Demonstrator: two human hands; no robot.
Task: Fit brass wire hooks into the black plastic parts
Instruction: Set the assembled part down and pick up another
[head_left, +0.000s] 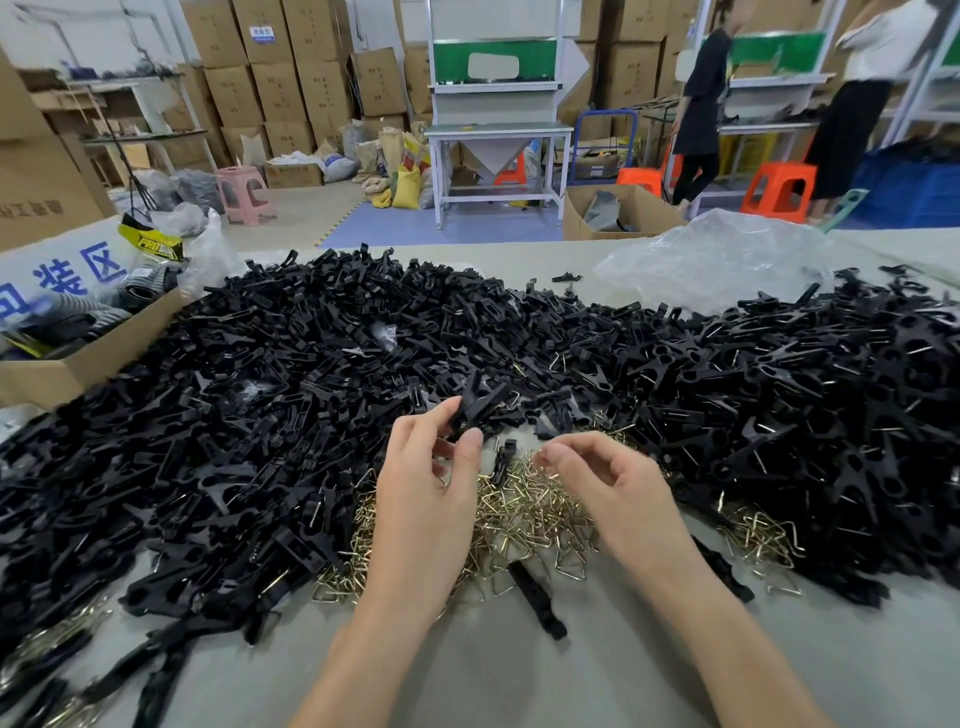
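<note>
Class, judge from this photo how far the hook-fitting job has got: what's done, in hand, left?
Done: the right heap shows wire in many black parts, seemingly fitted. In hand: the left hand pinches one black part; the right hand hovers over the loose brass hooks, whether holding one is unclear. Left: the big plain heap, so most remains.

Can pass only over bare table (519, 691) at near edge. Blocked left, ahead and right by heaped black plastic parts (260, 389) and brass wire hooks (524, 514).

Blue chars "装区" on white sign (78, 275) at left; yellow tag (156, 243) w/ "PRO…", rest blurred.
</note>
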